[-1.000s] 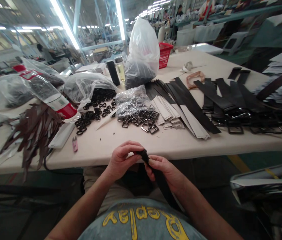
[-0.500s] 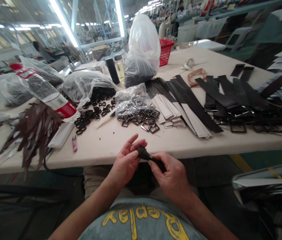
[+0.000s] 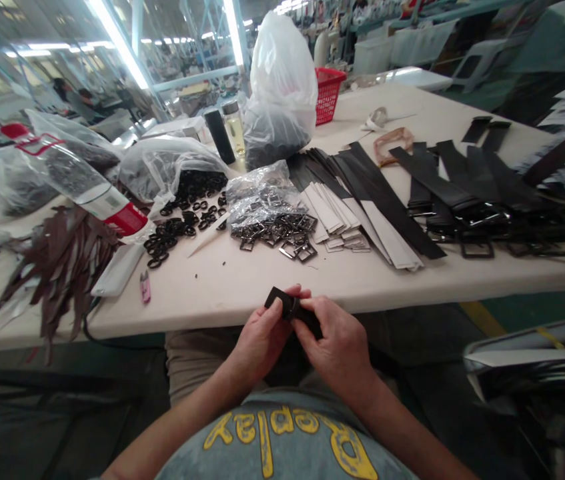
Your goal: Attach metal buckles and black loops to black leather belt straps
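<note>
black strap is pinched by left hand and right hand near table edge, apart from buckles.

- shirt is a kinda washed-out grey with a blue-green tint
- big chunky yellow lettering across the front, upside down from up here, pretty sure it says "Replay"
- looks a bit patchy too, grey showing through the yellow in places
- trousers are beige-ish, kinda wrinkly
- forearms, left hand and right hand all bare
</note>
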The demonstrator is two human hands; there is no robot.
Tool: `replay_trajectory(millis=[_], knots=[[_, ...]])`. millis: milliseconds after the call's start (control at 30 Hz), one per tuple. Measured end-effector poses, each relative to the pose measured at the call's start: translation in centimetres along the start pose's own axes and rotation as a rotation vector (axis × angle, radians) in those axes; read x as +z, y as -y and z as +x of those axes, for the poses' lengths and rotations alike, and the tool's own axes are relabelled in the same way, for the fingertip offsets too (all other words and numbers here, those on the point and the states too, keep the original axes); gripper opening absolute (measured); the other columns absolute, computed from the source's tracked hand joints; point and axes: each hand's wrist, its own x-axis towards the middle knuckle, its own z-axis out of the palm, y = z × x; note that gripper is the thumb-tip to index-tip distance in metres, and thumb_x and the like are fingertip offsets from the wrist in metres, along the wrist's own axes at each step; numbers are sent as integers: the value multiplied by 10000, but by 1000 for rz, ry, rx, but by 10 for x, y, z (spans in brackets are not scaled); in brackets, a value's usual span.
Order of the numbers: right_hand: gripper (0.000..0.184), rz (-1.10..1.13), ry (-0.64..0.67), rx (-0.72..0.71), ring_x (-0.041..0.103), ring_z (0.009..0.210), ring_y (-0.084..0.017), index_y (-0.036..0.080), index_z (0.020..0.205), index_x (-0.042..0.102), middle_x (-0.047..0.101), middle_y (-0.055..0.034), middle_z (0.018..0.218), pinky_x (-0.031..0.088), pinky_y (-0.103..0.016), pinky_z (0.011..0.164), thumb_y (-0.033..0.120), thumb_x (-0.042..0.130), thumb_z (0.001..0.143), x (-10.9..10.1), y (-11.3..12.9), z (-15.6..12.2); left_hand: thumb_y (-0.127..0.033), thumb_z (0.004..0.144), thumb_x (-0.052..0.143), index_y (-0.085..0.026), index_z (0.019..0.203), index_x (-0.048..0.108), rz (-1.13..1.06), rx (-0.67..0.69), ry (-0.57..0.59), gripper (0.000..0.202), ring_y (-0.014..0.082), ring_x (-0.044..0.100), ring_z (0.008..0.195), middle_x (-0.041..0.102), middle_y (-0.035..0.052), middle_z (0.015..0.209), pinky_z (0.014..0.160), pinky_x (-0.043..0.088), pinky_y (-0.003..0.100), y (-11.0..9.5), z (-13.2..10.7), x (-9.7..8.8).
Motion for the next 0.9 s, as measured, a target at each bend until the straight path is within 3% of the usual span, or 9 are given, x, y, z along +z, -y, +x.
replay_trajectory(millis=[133, 267, 433, 500, 733, 800, 900], knots=[[275, 196, 204, 223, 677, 855, -216, 212, 1110, 595, 721, -40, 971, 485, -302, 742, 291, 646, 852, -7, -7, 1, -431, 830, 708, -173, 1037, 755, 106, 93, -77, 335, 248, 660, 1084, 743, 94, 1111, 1005, 472, 365, -11, 5, -6], [141, 378, 372, 302, 666, 773, -182, 226, 963, 673, 729, -5, 868, 478, -272, 699, 302, 563, 918, -11, -18, 3, -431, 795, 746, -184, 1021, 762, 141, 74, -96, 335, 231, 683, 1003, 756, 92, 1072, 895, 524, 335, -14, 4, -8], [175, 394, 320, 280, 673, 885, -203, 229, 1035, 686, 740, -25, 985, 480, -291, 794, 258, 576, 902, -10, -19, 4, -371, 753, 791, -197, 1025, 766, 193, -4, -44, 324, 239, 685, 1000, 762, 90, 1051, 874, 527, 324, -6, 2, -7], [149, 384, 329, 294, 670, 840, -195, 225, 982, 688, 738, -19, 930, 479, -282, 757, 273, 568, 908, -10, -19, 4, -405, 769, 769, -186, 1045, 760, 280, -3, -54, 352, 244, 679, 1004, 756, 95, 1063, 870, 524, 322, -7, 4, -11], [162, 307, 378, 302, 659, 805, -187, 230, 927, 680, 720, -8, 865, 483, -280, 729, 319, 544, 924, -20, -29, 6, -441, 727, 788, -141, 862, 739, 662, 89, -150, 332, 158, 635, 670, 717, 32, 745, 590, 512, 235, -27, 10, -28], [160, 305, 365, 303, 666, 841, -193, 233, 1000, 659, 719, -12, 912, 497, -291, 750, 315, 556, 909, -22, -30, 6, -444, 730, 782, -144, 865, 722, 658, 66, -123, 334, 154, 631, 657, 698, 26, 732, 572, 511, 230, -29, 11, -26], [343, 272, 288, 270, 669, 940, -207, 232, 1188, 579, 707, -34, 1039, 517, -315, 813, 335, 621, 863, -20, -26, 6, -416, 732, 781, -148, 877, 686, 623, 50, -87, 319, 137, 619, 642, 674, 16, 735, 594, 513, 227, -24, 12, -20]])
